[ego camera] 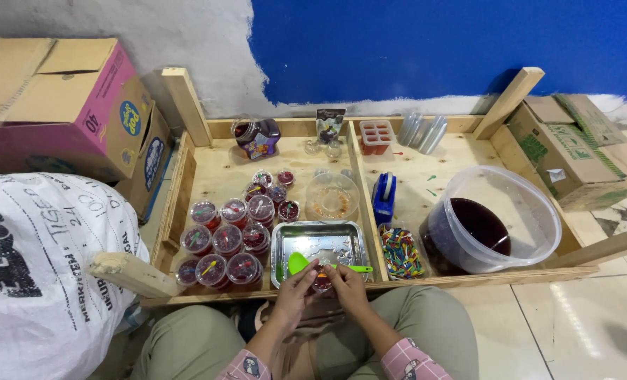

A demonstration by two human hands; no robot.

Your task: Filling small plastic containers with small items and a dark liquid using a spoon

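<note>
Presently left hand (pixel 296 281) and right hand (pixel 346 280) jointly grip a small cup (pixel 322 281) at the wooden tray's near rim (pixel 468 279), steel pan (pixel 320 243) just beyond, tiled floor (pixel 580 324) rightward.

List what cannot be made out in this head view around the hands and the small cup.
- Small cup: mostly covered by the fingers of the left hand and right hand; whether it has a lid cannot be told.
- Green scoop: its middle is hidden behind the hands.
- Metal tray: its front edge is covered by the hands.
- Colourful sticks: too small to tell their kind.
- White sack: cut off by the left edge.
</note>
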